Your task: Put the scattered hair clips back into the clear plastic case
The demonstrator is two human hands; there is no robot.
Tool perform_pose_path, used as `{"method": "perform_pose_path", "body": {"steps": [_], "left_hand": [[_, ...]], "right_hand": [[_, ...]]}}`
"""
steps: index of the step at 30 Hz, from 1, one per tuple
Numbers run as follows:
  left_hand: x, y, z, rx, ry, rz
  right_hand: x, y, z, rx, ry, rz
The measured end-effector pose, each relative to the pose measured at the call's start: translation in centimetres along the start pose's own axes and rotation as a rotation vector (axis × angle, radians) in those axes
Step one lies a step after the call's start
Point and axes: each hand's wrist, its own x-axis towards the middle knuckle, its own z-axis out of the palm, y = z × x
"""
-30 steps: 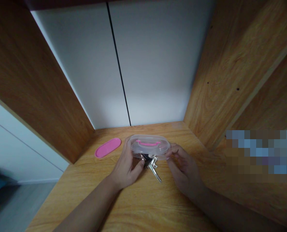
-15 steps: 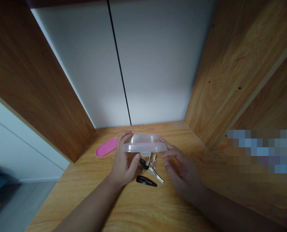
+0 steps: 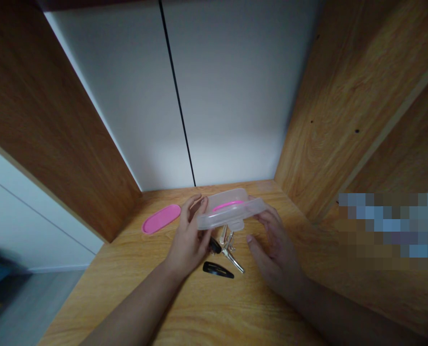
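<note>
Translucent plastic container [image 3: 224,219], tilted above the desk [image 3: 199,319] near hair clips [image 3: 218,270], gripped by the left hand [image 3: 187,244], touched by the loosely open right hand [image 3: 276,250]; apparently a repositioning step, calling next for steady support

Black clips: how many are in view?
2: one black clip lies nearest the camera, the other just beyond it, beside the left hand. More may be hidden behind the clear box.

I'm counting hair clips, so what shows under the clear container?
Silver clips and a black clip show below the clear container; a second black clip lies nearer the viewer. Anything the container or left hand covers can't be seen.
</note>
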Motion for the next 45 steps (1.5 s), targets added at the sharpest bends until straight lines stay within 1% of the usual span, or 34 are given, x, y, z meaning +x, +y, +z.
{"method": "perform_pose_path", "body": {"steps": [2,5,8,13,16,18,22,25,27,30,33,35,39,42,45], "left_hand": [[-0.1,-0.2,0.0,0.006,-0.022,-0.005],[-0.1,-0.4,0.0,0.009,-0.105,-0.04],[0.1,-0.3,-0.1,0.02,-0.183,-0.098],[0.3,-0.4,0.0,0.007,-0.231,-0.138],[0.2,-0.5,0.0,0.016,-0.218,-0.18],[0.0,-0.6,-0.1,0.029,-0.2,-0.208],[-0.2,-0.4,-0.5,0.012,-0.118,-0.257],[-0.2,-0.4,-0.6,-0.007,-0.042,-0.323],[-0.2,-0.5,-0.5,-0.01,-0.012,-0.369],[-0.1,-0.7,-0.4,-0.009,-0.006,-0.413],[-0.1,-0.6,-0.5,-0.013,-0.011,-0.436],[0.0,-0.5,-0.6,-0.025,-0.015,-0.44],[0.2,-0.1,-0.7,-0.061,-0.009,-0.424],[0.2,0.0,-0.7,-0.075,-0.005,-0.425],[0.2,-0.2,-0.7,-0.102,0.001,-0.423]], "right_hand": [[0.2,-0.1,-0.1,-0.035,-0.004,-0.018],[0.5,-0.1,0.0,-0.087,-0.015,0.002],[0.8,0.3,0.2,-0.114,-0.015,0.057],[1.1,1.7,0.2,-0.141,-0.01,0.161],[1.1,2.1,0.2,-0.142,0.011,0.247],[1.1,2.2,0.1,-0.153,0.043,0.277],[1.0,2.4,0.1,-0.19,0.107,0.305],[0.9,2.7,0.1,-0.203,0.132,0.304],[0.9,2.9,0.2,-0.199,0.136,0.298],[0.9,2.8,0.3,-0.17,0.102,0.312],[0.9,2.3,0.5,-0.14,0.017,0.317],[0.9,1.9,0.6,-0.129,-0.036,0.283],[0.7,1.1,0.7,-0.097,-0.111,0.161],[0.6,0.8,0.6,-0.07,-0.09,0.118],[0.7,0.8,0.6,-0.071,-0.023,0.155]]}}
